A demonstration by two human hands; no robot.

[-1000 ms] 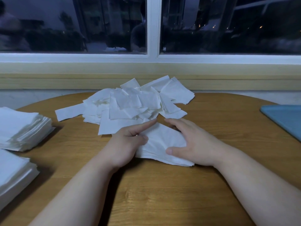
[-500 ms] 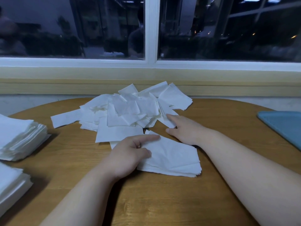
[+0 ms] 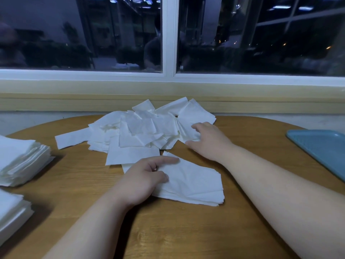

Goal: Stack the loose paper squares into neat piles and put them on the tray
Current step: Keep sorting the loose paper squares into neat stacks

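Paper squares lie in a loose heap (image 3: 141,131) at the far middle of the wood counter (image 3: 168,230), sheets overlapping at all angles, one long strip sticking out to the left. Nearer the person, just in front of the heap, sits a small pile (image 3: 194,186), edges roughly lined up, flat on the counter.

L hand (image 3: 143,181) rests on the small pile's left part: index finger laid straight across the top, other fingers curled in, thumb on the top sheet. Can't tell if it's pinching the sheets or only pressing them down.

R hand (image 3: 210,142) is stretched out to the heap's right side, palm down, fingers loosely spread w/ tips touching the squares there, thumb at the near edge of a sheet. Nothing gripped.

Blue tray (image 3: 321,148) is at the right edge of the counter, well apart from both hands; no paper on the part in view. Two taller stacks: far stack (image 3: 22,159) and near stack (image 3: 11,212), both at the left edge, partly out of shot.

Dark window (image 3: 168,43) w/ pale sill (image 3: 168,94) runs behind the counter.
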